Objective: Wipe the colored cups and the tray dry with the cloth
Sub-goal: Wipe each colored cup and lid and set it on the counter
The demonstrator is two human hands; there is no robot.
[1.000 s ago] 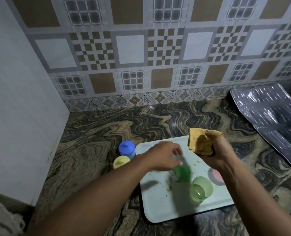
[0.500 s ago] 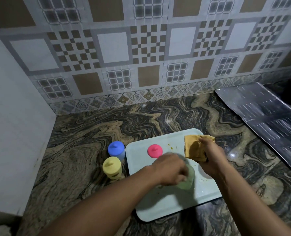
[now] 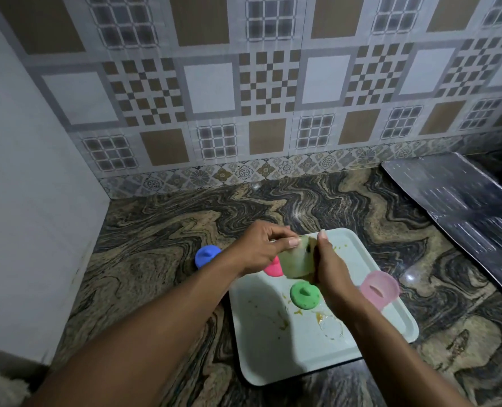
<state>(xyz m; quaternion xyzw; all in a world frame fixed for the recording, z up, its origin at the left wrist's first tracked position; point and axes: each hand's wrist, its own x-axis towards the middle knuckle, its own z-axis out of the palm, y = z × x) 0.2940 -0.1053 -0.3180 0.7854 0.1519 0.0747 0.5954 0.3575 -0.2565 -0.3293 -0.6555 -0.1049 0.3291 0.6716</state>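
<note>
Pale green cup is held mid-frame above the tray. The left hand pinches its rim and the right hand grips its side. A green cup stands inverted on the tray.

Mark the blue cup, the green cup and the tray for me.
blue cup (image 3: 207,255), head view, on its upturned base.
green cup (image 3: 305,295), head view, on its upturned base.
tray (image 3: 276,356), head view, on its bare floor near the front edge.

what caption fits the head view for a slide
Left hand and right hand grip a pale cup over the stained tray, where a green cup and a light pink cup sit.
</note>
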